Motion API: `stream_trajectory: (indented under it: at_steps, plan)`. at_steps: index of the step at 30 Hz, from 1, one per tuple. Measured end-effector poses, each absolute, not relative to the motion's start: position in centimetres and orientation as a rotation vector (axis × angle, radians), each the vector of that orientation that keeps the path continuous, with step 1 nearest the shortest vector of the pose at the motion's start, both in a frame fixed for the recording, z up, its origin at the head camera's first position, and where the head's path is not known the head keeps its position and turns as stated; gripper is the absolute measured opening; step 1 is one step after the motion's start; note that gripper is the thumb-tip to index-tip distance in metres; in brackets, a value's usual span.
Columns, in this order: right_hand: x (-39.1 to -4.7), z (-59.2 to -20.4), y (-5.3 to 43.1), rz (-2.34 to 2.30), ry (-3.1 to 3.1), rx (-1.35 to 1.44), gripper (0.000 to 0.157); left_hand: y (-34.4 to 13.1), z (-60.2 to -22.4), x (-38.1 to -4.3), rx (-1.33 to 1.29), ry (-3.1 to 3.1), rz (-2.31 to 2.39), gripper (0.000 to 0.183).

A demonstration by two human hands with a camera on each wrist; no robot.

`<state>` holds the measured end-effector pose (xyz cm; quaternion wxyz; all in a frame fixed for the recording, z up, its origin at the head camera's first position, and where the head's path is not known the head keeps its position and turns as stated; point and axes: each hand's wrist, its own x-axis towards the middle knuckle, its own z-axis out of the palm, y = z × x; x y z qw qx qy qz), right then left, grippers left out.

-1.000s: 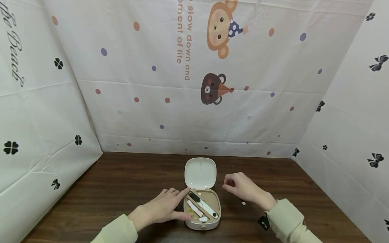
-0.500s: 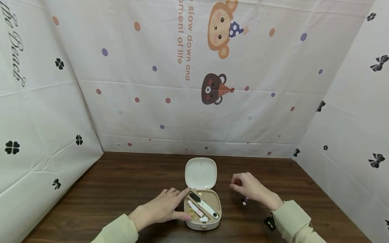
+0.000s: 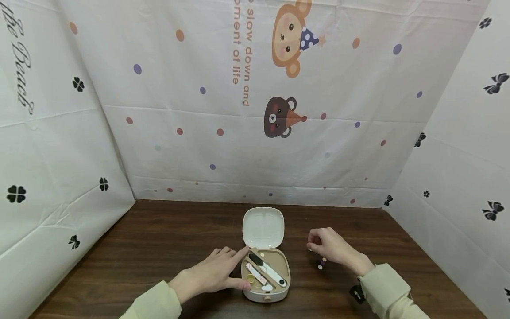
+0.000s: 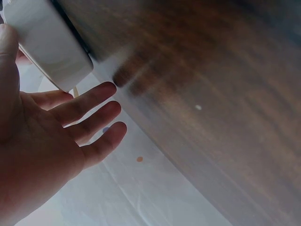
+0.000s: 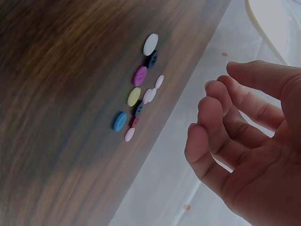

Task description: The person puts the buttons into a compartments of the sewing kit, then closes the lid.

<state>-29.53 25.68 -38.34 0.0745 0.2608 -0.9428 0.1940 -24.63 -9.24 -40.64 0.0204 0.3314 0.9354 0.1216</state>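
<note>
A small white case (image 3: 264,296) with a beige inner tray lies on the table, its lid (image 3: 263,227) raised. My left hand (image 3: 213,270) rests at its left side, thumb on the front rim and index fingertip by the hinge corner; the other fingers stretch out free. To the right of the case, my right hand (image 3: 332,246) hovers over the table with loosely bent fingers and nothing visible between them. Several buttons lie by that hand; in the right wrist view a blue button (image 5: 120,121), a yellow button (image 5: 134,97) and a magenta button (image 5: 139,76) show among others.
Inside the case lie a white tool (image 3: 271,271) with a black end, a white printed strip (image 3: 255,273), a yellow round piece (image 3: 250,278) and a small white piece (image 3: 266,288). A patterned white cloth (image 3: 255,155) hangs behind the wooden table (image 3: 179,230).
My right hand has moved right, away from the case, and more of the buttons beneath it show. The left hand and the case have stayed in place.
</note>
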Motion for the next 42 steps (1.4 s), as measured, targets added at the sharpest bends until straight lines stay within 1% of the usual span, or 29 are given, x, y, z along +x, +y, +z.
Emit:
stream_trajectory:
  at_steps: [15,23,35,42]
  plan:
    - [-29.9,-39.0,26.5,0.589,-2.877,0.76,0.015,-9.3,-40.7,-24.6,1.024,2.899,0.391,0.1]
    - [-30.4,-39.5,26.8,0.548,-2.896,0.705,0.015,-9.3,-40.6,-24.6,1.001,2.896,0.398,0.1]
    - [-30.7,-40.0,26.7,0.519,-2.924,0.686,0.009,-9.2,-40.6,-24.5,1.018,2.904,0.382,0.1]
    - [-30.9,-40.4,26.7,0.479,-2.913,0.735,0.005,-9.2,-40.6,-24.5,1.02,2.904,0.377,0.1]
